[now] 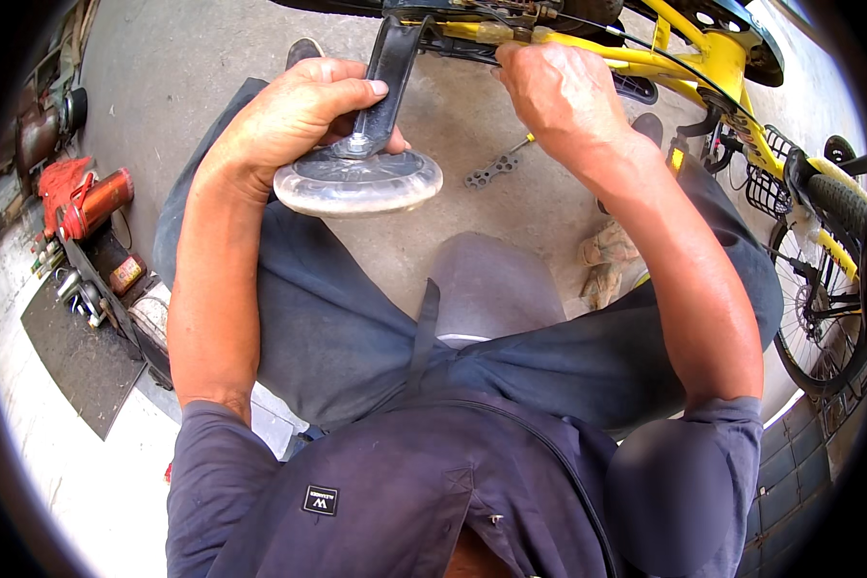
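Left hand (294, 120) grip wrapped around training wheel (358, 180) bracket (387, 82). Right hand (559, 91) fingertips hidden against yellow bicycle frame (636, 63); grip state unclear. Bicycle cut off at the picture's top edge.

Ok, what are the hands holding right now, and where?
The left hand grips the training wheel at its black bracket, above the hub. The right hand is at the yellow bicycle frame; its exact hold is hidden.

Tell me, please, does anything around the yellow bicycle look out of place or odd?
Mildly: a flat multi-hole wrench and crumpled work gloves lie loose on the concrete by the bicycle, not with the tools at the left.
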The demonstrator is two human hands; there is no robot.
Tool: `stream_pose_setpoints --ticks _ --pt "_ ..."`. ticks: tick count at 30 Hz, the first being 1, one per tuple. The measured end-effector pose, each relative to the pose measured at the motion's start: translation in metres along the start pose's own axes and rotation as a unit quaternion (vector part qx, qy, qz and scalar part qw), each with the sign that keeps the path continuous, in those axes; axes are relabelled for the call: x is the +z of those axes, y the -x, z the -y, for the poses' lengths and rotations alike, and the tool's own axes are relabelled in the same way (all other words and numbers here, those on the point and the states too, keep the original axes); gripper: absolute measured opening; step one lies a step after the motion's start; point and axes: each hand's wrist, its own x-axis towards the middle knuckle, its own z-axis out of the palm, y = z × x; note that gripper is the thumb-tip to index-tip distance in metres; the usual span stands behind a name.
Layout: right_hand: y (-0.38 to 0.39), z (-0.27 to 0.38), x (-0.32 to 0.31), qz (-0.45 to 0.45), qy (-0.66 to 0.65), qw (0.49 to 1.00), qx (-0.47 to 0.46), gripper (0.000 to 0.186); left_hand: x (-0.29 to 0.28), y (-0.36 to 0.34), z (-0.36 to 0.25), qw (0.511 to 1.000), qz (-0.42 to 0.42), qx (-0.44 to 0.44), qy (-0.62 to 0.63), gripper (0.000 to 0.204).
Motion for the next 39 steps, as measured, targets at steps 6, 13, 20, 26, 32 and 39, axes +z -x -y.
stream_pose_setpoints --ticks 6,13,20,26,32,39 --pt "0.0 -0.003 0.003 0.015 -0.009 1.0 0.011 0.012 0.002 0.0 -0.002 1.0 0.001 -0.004 0.003 0.018" --pt "-0.006 -0.013 0.026 0.068 0.013 0.996 0.049 0.015 0.001 0.0 0.0 1.0 0.001 0.005 -0.002 0.018" --pt "-0.01 -0.02 0.066 0.131 -0.051 0.984 0.107 0.028 0.003 0.002 -0.004 1.0 0.001 -0.009 0.009 0.018" --pt "-0.007 -0.024 0.058 0.154 -0.057 0.982 0.097 0.027 0.001 0.0 -0.001 1.0 0.009 -0.004 0.01 0.018" --pt "0.019 -0.023 0.032 0.097 -0.046 0.993 0.039 0.026 0.002 -0.001 0.0 1.0 0.012 0.0 0.008 0.019" --pt "0.026 -0.004 -0.021 0.065 -0.019 0.998 -0.008 0.022 0.002 0.0 -0.002 1.0 -0.006 -0.012 -0.001 0.019"
